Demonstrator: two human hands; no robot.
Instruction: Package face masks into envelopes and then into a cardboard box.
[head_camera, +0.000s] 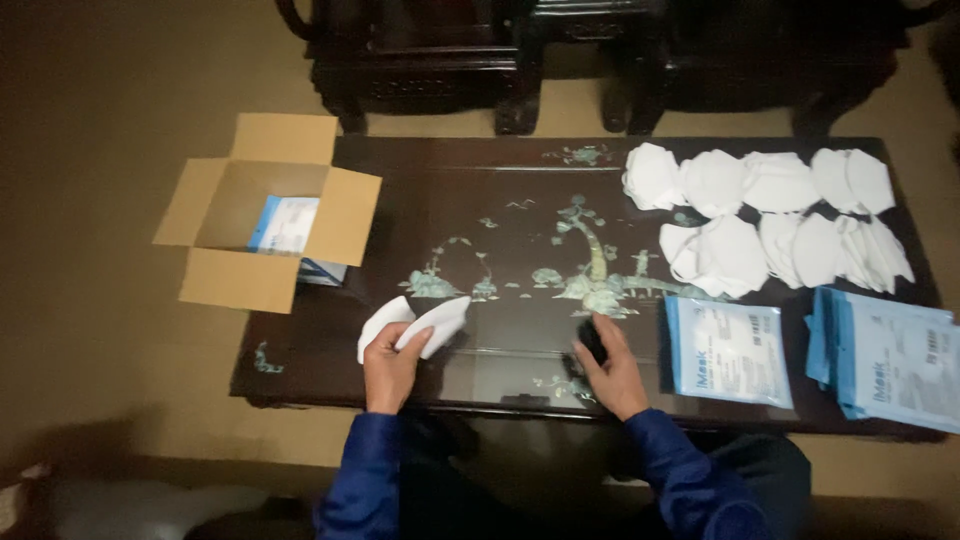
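My left hand (390, 365) grips a folded white face mask (415, 324) just above the near left part of a dark lacquered table (520, 180) with pale inlay. At the near middle of the table, my right hand (610, 372) rests with fingers around a small dark object (592, 340); what that object is stays unclear. Both sleeves are blue.
An open cardboard box (265, 215) holding a blue-and-white packet overhangs the table's left end. Several white masks (770, 215) lie piled at the far right. Blue-and-white flat packets (728, 350) and a stack of them (885, 365) lie near right. Dark carved furniture (600, 60) stands behind.
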